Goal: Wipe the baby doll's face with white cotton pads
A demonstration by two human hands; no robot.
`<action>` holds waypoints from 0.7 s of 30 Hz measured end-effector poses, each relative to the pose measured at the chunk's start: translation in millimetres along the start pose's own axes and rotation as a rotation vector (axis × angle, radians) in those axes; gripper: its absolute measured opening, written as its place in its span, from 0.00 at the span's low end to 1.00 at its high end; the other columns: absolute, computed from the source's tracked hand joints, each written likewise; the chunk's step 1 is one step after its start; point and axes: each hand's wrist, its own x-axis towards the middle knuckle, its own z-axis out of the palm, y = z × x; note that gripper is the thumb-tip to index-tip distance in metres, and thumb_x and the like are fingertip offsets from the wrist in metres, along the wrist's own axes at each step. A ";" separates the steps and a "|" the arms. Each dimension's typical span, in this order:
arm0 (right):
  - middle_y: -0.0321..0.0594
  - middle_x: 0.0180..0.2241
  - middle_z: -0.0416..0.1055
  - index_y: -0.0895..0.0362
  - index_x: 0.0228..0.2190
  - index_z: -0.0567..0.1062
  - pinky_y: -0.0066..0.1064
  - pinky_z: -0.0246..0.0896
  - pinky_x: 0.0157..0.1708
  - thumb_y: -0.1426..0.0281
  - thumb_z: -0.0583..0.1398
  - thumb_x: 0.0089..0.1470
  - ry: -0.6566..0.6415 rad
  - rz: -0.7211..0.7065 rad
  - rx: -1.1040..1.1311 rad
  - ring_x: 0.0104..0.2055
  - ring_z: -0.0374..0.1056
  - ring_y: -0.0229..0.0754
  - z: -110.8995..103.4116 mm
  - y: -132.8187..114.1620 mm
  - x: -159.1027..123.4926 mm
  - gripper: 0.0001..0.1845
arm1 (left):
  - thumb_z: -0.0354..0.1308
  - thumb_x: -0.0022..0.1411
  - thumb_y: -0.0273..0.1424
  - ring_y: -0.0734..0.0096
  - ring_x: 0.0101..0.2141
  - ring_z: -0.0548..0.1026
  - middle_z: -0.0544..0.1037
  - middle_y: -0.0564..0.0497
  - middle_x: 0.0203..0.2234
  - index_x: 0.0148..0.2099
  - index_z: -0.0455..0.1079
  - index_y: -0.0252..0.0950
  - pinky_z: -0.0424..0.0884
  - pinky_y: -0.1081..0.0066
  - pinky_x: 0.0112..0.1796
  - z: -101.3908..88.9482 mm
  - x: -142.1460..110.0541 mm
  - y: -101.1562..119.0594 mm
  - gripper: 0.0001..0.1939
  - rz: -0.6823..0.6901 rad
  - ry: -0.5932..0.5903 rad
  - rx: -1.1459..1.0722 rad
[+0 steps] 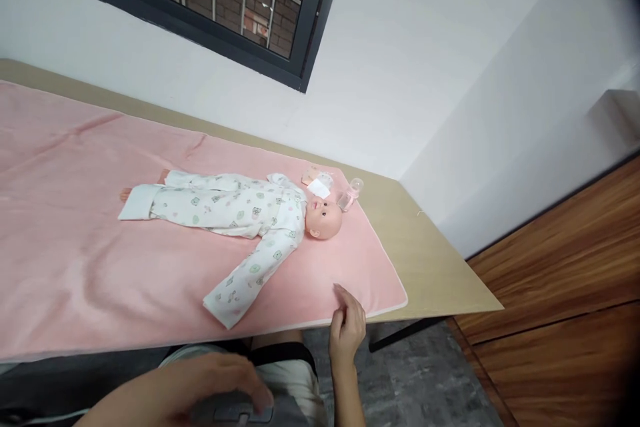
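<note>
A baby doll (250, 210) in a white patterned sleepsuit lies on its back on a pink blanket (65, 247), head toward the right. My right hand (347, 325) rests at the blanket's near edge, fingers loosely curled and holding nothing, below the doll's head. My left hand (220, 383) is low in my lap, fingers wrapped over a grey device (235, 408) I cannot make out. A small baby bottle (349, 195) lies beside the doll's head, with a white cloth (319, 188) next to it.
The blanket covers most of a beige table (435, 267) set against a white wall under a dark-framed window (215, 0). A wooden floor (565, 280) lies to the right, and a grey rug (425, 380) under the table edge.
</note>
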 end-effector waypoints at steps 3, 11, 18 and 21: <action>0.46 0.47 0.77 0.57 0.50 0.74 0.41 0.66 0.49 0.74 0.51 0.63 0.009 0.107 0.066 0.50 0.72 0.46 -2.5 -8.5 1.5 0.18 | 0.57 0.68 0.35 0.66 0.45 0.76 0.78 0.51 0.46 0.57 0.72 0.39 0.70 0.76 0.47 -19.9 15.1 20.2 0.17 -0.058 -0.052 -0.033; 0.53 0.56 0.67 0.57 0.54 0.67 0.48 0.64 0.55 0.59 0.56 0.63 0.030 0.457 0.325 0.56 0.67 0.50 -19.8 -12.1 11.9 0.22 | 0.63 0.63 0.27 0.65 0.35 0.75 0.78 0.52 0.37 0.56 0.69 0.41 0.66 0.70 0.35 -22.2 46.3 56.2 0.20 0.119 -0.128 0.427; 0.51 0.59 0.63 0.56 0.56 0.64 0.44 0.65 0.58 0.63 0.58 0.60 0.075 0.295 0.463 0.60 0.63 0.46 -30.7 -28.0 92.5 0.25 | 0.59 0.68 0.31 0.64 0.28 0.68 0.74 0.52 0.28 0.49 0.70 0.42 0.61 0.65 0.31 -15.0 58.7 86.6 0.08 0.178 -0.016 0.617; 0.51 0.60 0.62 0.56 0.58 0.63 0.43 0.65 0.59 0.66 0.57 0.60 0.019 0.241 0.481 0.61 0.62 0.45 -28.5 -39.8 103.2 0.25 | 0.60 0.67 0.29 0.65 0.29 0.69 0.73 0.51 0.28 0.50 0.71 0.41 0.65 0.66 0.34 -11.1 64.8 95.1 0.10 0.208 -0.028 0.634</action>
